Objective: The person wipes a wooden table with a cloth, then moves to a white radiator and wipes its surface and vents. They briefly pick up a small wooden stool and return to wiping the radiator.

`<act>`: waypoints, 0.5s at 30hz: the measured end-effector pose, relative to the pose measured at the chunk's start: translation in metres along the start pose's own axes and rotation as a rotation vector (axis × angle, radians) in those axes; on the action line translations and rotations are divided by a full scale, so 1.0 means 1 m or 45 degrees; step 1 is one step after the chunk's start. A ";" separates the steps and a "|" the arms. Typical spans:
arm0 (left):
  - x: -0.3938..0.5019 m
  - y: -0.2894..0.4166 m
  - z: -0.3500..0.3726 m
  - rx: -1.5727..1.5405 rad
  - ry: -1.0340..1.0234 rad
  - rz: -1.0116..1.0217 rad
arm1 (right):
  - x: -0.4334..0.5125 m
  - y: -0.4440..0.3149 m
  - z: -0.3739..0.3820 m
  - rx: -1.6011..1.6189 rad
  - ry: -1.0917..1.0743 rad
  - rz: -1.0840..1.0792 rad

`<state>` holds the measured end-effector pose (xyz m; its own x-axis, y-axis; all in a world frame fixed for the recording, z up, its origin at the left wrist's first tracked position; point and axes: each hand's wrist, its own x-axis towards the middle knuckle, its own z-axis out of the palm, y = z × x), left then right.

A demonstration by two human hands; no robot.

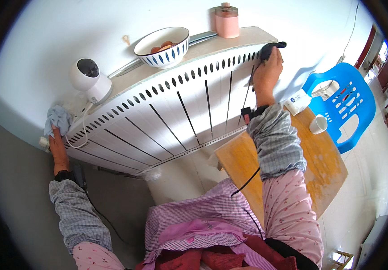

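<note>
A white panel radiator point(167, 111) with a row of oval vent holes runs along the wall before me, topped by a pale shelf point(248, 35). My left hand point(58, 141) is at the radiator's left end, its fingers pressed on a crumpled light blue cloth point(58, 118). Just below the cloth sits a white valve knob point(44, 143). At the other end, my right hand point(270, 74) grips a black cloth point(269, 50) against the top right corner of the radiator. The fingers partly hide that cloth.
On the shelf stand a white security camera point(89, 79) with a cable point(85, 130), a patterned bowl point(163, 57) of what look like eggs, and a pink bottle point(227, 25). At right are a wooden table point(315, 162), a tissue pack point(297, 103), a white cup point(318, 125) and a blue plastic chair point(359, 98).
</note>
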<state>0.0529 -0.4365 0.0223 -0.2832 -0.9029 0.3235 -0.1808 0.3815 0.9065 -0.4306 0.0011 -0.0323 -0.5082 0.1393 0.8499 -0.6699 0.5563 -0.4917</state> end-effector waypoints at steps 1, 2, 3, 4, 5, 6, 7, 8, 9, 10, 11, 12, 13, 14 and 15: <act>-0.001 0.001 0.000 0.058 0.013 -0.002 | -0.004 -0.003 0.001 -0.013 -0.015 -0.061; -0.002 0.002 0.001 0.056 0.005 -0.027 | -0.010 -0.006 0.000 -0.099 -0.139 -0.083; -0.002 0.003 0.001 0.077 0.014 -0.026 | -0.013 -0.008 -0.001 -0.142 -0.226 -0.104; -0.003 0.003 0.001 0.092 0.033 -0.013 | -0.014 -0.010 -0.002 -0.109 -0.134 -0.150; -0.002 0.003 0.001 0.082 0.046 -0.035 | -0.011 -0.009 -0.003 -0.126 -0.169 -0.076; -0.001 0.002 0.001 0.066 0.064 -0.044 | -0.007 -0.009 -0.003 -0.075 -0.064 -0.031; 0.000 0.001 0.002 0.058 0.093 -0.066 | 0.001 -0.007 -0.003 -0.025 0.011 -0.042; 0.000 0.000 0.001 0.062 0.075 -0.031 | 0.006 -0.006 -0.002 -0.056 -0.029 -0.013; 0.001 -0.002 0.002 0.071 0.065 -0.005 | 0.010 -0.005 -0.001 -0.060 0.034 -0.034; 0.002 -0.003 0.001 0.060 0.078 0.039 | 0.009 -0.005 -0.001 -0.065 0.000 -0.033; 0.003 -0.005 0.002 0.039 0.041 0.046 | 0.006 -0.004 0.000 -0.074 -0.030 -0.032; 0.004 -0.006 0.002 0.004 0.026 0.071 | -0.003 -0.004 -0.002 -0.101 -0.115 -0.070; 0.005 -0.006 0.002 -0.008 0.007 0.110 | -0.017 -0.006 -0.002 -0.061 -0.061 -0.211; 0.006 -0.006 0.001 -0.012 0.010 0.086 | -0.033 -0.006 -0.008 0.014 -0.185 -0.245; 0.006 -0.006 0.001 0.001 0.014 0.077 | -0.048 -0.004 -0.013 0.063 -0.293 -0.359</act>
<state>0.0515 -0.4443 0.0187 -0.2835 -0.8801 0.3808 -0.1643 0.4358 0.8849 -0.3964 0.0026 -0.0686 -0.4043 -0.2050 0.8914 -0.8235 0.5057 -0.2572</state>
